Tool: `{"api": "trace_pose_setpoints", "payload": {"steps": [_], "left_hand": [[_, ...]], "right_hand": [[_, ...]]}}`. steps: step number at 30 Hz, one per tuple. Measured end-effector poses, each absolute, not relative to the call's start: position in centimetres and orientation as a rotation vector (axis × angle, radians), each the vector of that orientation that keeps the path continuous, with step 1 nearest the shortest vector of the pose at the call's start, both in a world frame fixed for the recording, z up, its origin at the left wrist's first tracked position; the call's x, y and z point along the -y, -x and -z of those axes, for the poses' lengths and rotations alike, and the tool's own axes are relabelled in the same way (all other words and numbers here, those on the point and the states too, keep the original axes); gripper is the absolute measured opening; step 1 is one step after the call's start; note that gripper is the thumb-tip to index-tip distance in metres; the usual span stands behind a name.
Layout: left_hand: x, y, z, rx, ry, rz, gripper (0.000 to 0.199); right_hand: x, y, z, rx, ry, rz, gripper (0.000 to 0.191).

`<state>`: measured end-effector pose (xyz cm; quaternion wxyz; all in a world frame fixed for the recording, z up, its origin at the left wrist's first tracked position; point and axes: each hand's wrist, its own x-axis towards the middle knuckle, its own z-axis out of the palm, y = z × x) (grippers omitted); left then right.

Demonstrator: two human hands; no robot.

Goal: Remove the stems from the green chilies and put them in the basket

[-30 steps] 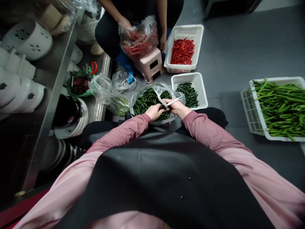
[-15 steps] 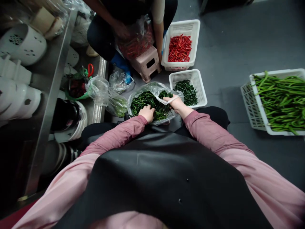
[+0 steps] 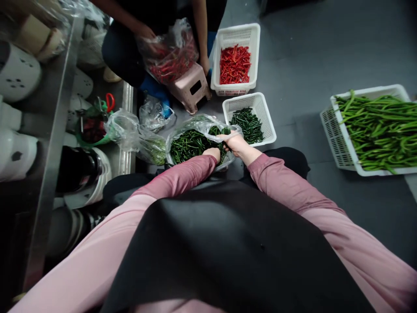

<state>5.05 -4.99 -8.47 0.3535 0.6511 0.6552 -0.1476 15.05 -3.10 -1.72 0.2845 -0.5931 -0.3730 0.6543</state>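
A clear plastic bag (image 3: 206,123) stands with its mouth wide, full of long dark green chillies (image 3: 187,147). My right hand (image 3: 235,143) is closed on the bag's right rim, with some green chillies close by its fingers. Down among the chillies, just left of it, is my left hand (image 3: 213,153); its back shows while its fingers are hidden. Behind my right hand sits a white basket (image 3: 271,135) holding trimmed green chillies (image 3: 246,125).
Farther back, a white basket (image 3: 256,40) holds red chillies (image 3: 235,64). Opposite, another person's hand (image 3: 146,32) is at a bag of red chillies (image 3: 172,65) on a pink stool (image 3: 187,93). Long green peppers (image 3: 378,130) fill a right-hand basket (image 3: 339,145). A metal shelf (image 3: 55,130) runs along the left.
My left hand has moved right and deeper into the bag, nearer my right hand. My right hand stays on the rim. The whole view has shifted slightly.
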Motion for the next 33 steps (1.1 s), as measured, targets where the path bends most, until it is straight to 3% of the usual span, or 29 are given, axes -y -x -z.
{"api": "trace_pose_setpoints", "payload": {"steps": [3,8,12,19,26,33], "left_hand": [[5.3,-5.3,8.8,-1.761,-1.728,0.503,0.037],[5.5,-3.6,9.1,-1.756,-1.614,0.392,0.025],[6.5,-1.0,7.8,-1.724,-1.443,0.057,0.013],[8.1,1.8,4.4,-1.555,-0.954,-0.467,0.010],[7.9,-0.1,2.6,-1.543,-1.074,-0.417,0.012],[6.6,-0.3,1.8,-1.718,-1.306,-0.273,0.027]], "right_hand": [[3.2,-15.1,1.6,0.998,1.576,-1.791,0.032],[3.3,-15.6,0.8,0.951,1.601,-1.853,0.031],[3.0,-16.0,0.6,0.897,1.551,-1.915,0.025],[3.2,-15.5,2.0,1.034,1.619,-1.946,0.013],[4.5,-14.5,2.8,1.388,1.473,-1.968,0.024],[3.1,-14.8,2.6,1.189,1.542,-1.777,0.019]]}}
